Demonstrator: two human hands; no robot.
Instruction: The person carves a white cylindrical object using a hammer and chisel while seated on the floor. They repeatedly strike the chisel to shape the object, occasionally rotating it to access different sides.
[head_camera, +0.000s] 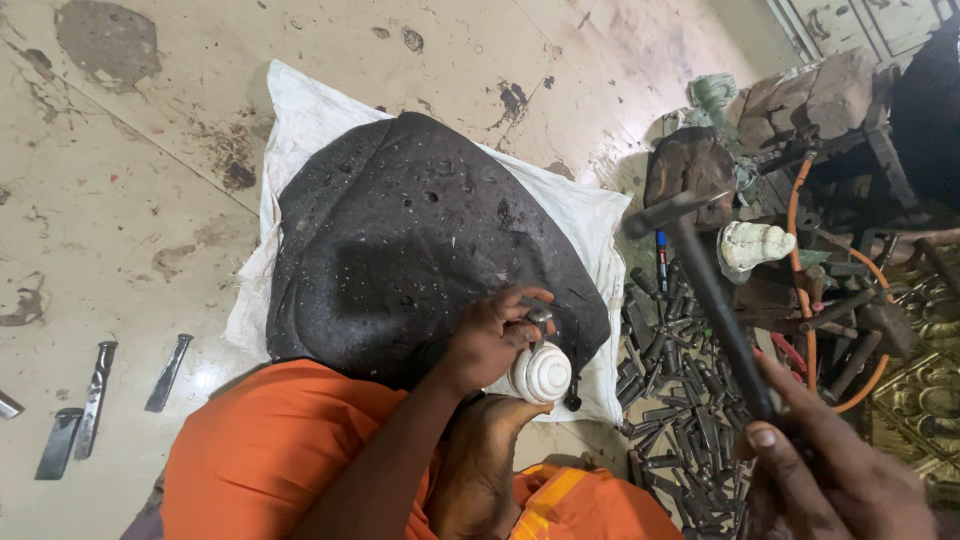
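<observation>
Orange cloth (270, 450) covers the person's legs at the near edge; a bare foot (480, 460) props a white ribbed shell (541, 373) against the black pitch cushion (400, 240). The left hand (490, 335) is closed around a small metal punch (540, 318), its tip set on the shell. The right hand (830, 480) grips the handle of a hammer (700, 260), raised well apart from the shell, head uppermost. A heap of dark steel punches (680, 400) lies beside the cushion; flat chisels (95, 400) rest on the floor to the left. Beyond, a white cloth (310, 110) underlies the cushion, and a second pale carved piece (755, 245) sits among tools and an orange hose (795, 215)
</observation>
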